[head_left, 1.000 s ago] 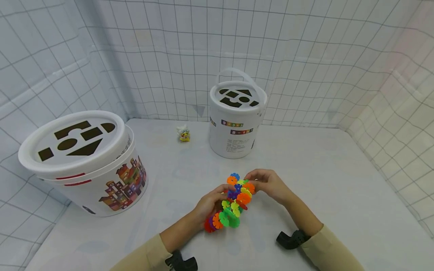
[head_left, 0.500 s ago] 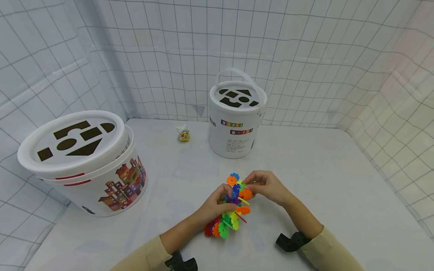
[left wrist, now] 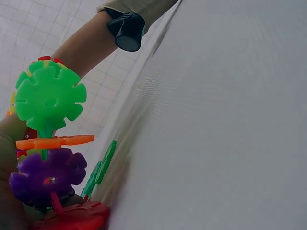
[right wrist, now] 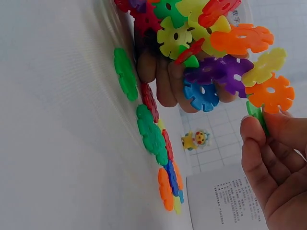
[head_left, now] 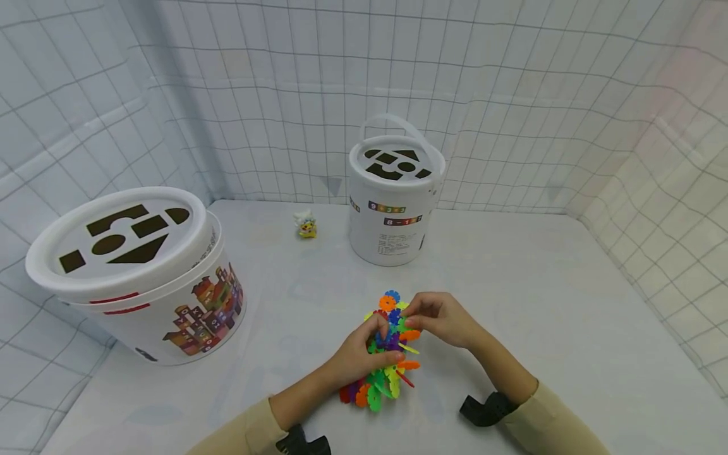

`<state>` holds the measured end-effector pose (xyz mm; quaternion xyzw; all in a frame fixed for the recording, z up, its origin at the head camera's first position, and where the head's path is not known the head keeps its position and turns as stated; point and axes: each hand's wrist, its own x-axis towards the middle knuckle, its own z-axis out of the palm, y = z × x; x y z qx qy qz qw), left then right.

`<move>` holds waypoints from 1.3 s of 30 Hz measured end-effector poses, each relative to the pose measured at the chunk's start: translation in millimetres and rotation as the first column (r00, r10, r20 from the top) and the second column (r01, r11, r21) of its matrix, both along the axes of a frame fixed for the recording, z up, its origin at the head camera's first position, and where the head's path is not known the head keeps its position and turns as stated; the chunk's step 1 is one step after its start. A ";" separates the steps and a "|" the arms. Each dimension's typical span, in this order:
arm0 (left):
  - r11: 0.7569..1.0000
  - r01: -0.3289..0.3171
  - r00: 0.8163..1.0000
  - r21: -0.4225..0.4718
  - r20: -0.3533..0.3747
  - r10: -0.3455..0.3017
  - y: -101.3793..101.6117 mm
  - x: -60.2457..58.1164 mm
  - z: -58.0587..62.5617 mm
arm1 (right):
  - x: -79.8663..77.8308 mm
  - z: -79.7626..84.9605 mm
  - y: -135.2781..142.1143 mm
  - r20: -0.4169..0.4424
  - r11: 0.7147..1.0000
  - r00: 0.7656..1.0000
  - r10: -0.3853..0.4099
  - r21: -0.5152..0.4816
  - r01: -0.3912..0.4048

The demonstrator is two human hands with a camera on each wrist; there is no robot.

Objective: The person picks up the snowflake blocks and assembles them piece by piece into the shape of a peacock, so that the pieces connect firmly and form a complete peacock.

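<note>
My left hand (head_left: 359, 357) grips a cluster of interlocking snowflake discs (head_left: 392, 373) in bright colours. In the right wrist view its fingers curl behind the purple disc (right wrist: 235, 72) and the blue disc (right wrist: 201, 96). My right hand (head_left: 443, 318) pinches a small green disc (right wrist: 257, 117) between thumb and forefinger, right at the edge of an orange disc (right wrist: 271, 93) on the cluster. Green, orange, purple and red discs of the cluster, among them a green disc (left wrist: 50, 98), fill the left side of the left wrist view.
Several loose discs (right wrist: 152, 136) lie on the white table (head_left: 540, 284) just beyond the cluster. A large white bucket (head_left: 210, 316) stands at the left, a smaller handled bucket (head_left: 392, 221) at the back. Left of that one is a small yellow-and-white figurine (head_left: 307, 227).
My left hand has turned the cluster, bringing its thumb over the near side and several discs edge-on. My right hand has moved slightly nearer to me and stays at the cluster's right side.
</note>
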<state>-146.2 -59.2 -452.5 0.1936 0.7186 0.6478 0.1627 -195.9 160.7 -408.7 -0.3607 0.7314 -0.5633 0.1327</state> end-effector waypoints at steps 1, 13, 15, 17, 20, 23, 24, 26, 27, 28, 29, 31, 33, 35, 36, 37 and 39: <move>1.000 -0.003 1.000 -0.003 0.000 0.003 -0.1 0.5 -0.2 | 0.2 -0.1 -0.7 -0.006 1.000 1.000 0.003 0.001 -0.003; 0.995 -0.018 0.999 -0.102 -0.044 0.014 -0.7 0.9 2.3 | 1.4 5.2 -1.2 -0.110 0.996 0.994 -0.015 0.090 0.025; 0.993 -0.018 0.998 -0.118 -0.067 0.010 -1.3 0.9 1.7 | 1.9 6.1 -1.3 -0.119 0.995 0.993 -0.019 0.097 0.030; 0.991 -0.021 0.995 -0.132 -0.102 0.008 -1.8 0.8 0.3 | 2.4 6.7 -1.4 -0.121 0.994 0.992 -0.018 0.104 0.030; 0.987 -0.035 0.987 -0.156 -0.162 0.009 -1.8 0.9 -2.0 | 2.8 6.5 -1.1 -0.124 0.994 0.992 -0.001 0.110 0.015; 0.985 -0.042 0.979 -0.165 -0.206 0.008 -1.6 1.0 -2.9 | 2.6 5.3 -1.5 -0.135 0.994 0.991 0.004 0.105 0.010; 0.985 -0.045 0.977 -0.164 -0.213 0.009 -1.6 1.0 -2.7 | 2.6 4.9 -1.8 -0.135 0.995 0.991 -0.001 0.101 0.014; 0.987 -0.048 0.976 -0.152 -0.215 0.015 -1.3 0.7 -1.4 | 2.7 4.3 -2.6 -0.122 0.996 0.992 -0.022 0.088 0.033; 0.988 -0.050 0.977 -0.147 -0.214 0.018 -1.1 0.4 -0.7 | 2.9 4.2 -2.9 -0.109 0.996 0.993 -0.035 0.082 0.044; 0.988 -0.053 0.978 -0.143 -0.208 0.022 -0.9 0.2 0.0 | 3.3 4.2 -3.0 -0.093 0.996 0.995 -0.047 0.073 0.054; 0.989 -0.055 0.979 -0.140 -0.203 0.025 -0.8 0.0 0.6 | 3.6 4.2 -3.2 -0.073 0.996 0.996 -0.058 0.066 0.063; 0.989 -0.056 0.981 -0.139 -0.190 0.029 -0.6 -0.5 1.2 | 4.3 4.6 -3.5 -0.046 0.995 0.996 -0.075 0.061 0.077; 0.988 -0.058 0.982 -0.146 -0.185 0.030 -0.7 -0.7 1.0 | 5.0 5.1 -3.4 -0.036 0.995 0.996 -0.077 0.063 0.079; 0.988 -0.056 0.983 -0.147 -0.184 0.028 -1.0 -0.8 0.4 | 5.5 5.4 -3.4 -0.042 0.995 0.996 -0.072 0.065 0.075; 0.987 -0.055 0.982 -0.149 -0.188 0.026 -1.1 -0.8 0.0 | 5.6 5.6 -3.4 -0.048 0.995 0.997 -0.067 0.067 0.070; 0.988 -0.052 0.981 -0.148 -0.195 0.022 -1.2 -0.6 0.0 | 5.7 5.8 -3.5 -0.055 0.996 0.997 -0.060 0.068 0.064; 0.988 -0.044 0.977 -0.151 -0.214 0.010 -1.7 0.2 0.4 | 5.7 6.0 -3.8 -0.075 0.997 0.996 -0.042 0.069 0.047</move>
